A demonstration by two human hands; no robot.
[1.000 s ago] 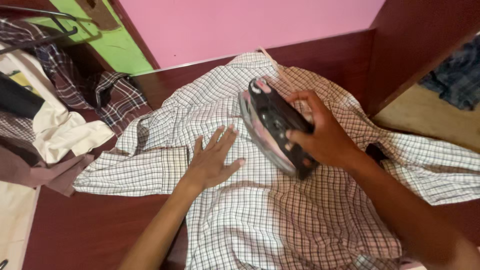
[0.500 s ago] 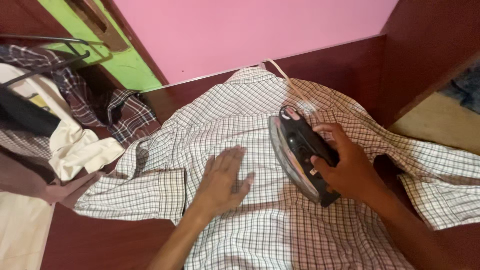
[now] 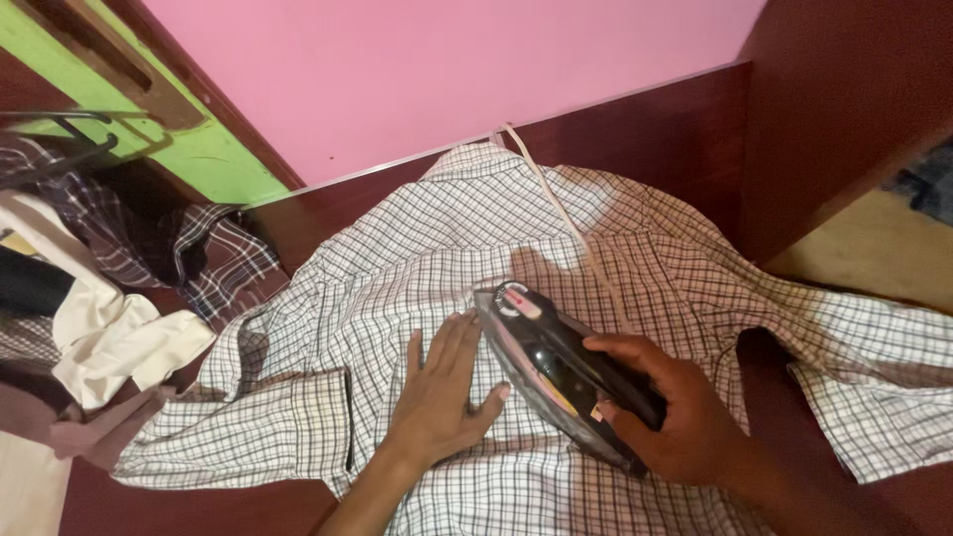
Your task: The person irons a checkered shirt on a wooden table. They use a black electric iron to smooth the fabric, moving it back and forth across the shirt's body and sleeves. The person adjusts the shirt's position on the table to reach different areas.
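A white checked shirt [image 3: 417,258] lies spread flat on a dark red-brown table [image 3: 199,501], collar toward the pink wall. My right hand [image 3: 675,422] grips the handle of a black and grey clothes iron [image 3: 556,372], which rests tilted on the shirt's middle. Its pale cord [image 3: 561,213] runs up over the shirt to the collar. My left hand [image 3: 442,392] presses flat on the fabric, fingers apart, right beside the iron's left edge.
A heap of clothes [image 3: 109,318], white and dark plaid, sits at the table's left with a black hanger [image 3: 60,149] above it. A dark wooden panel [image 3: 844,109] rises at the right. A green door frame [image 3: 189,149] stands at the back left.
The iron and my right hand have slid down the shirt toward me and to the right. My left hand stays flat on the cloth, close beside the iron. The view has tilted slightly.
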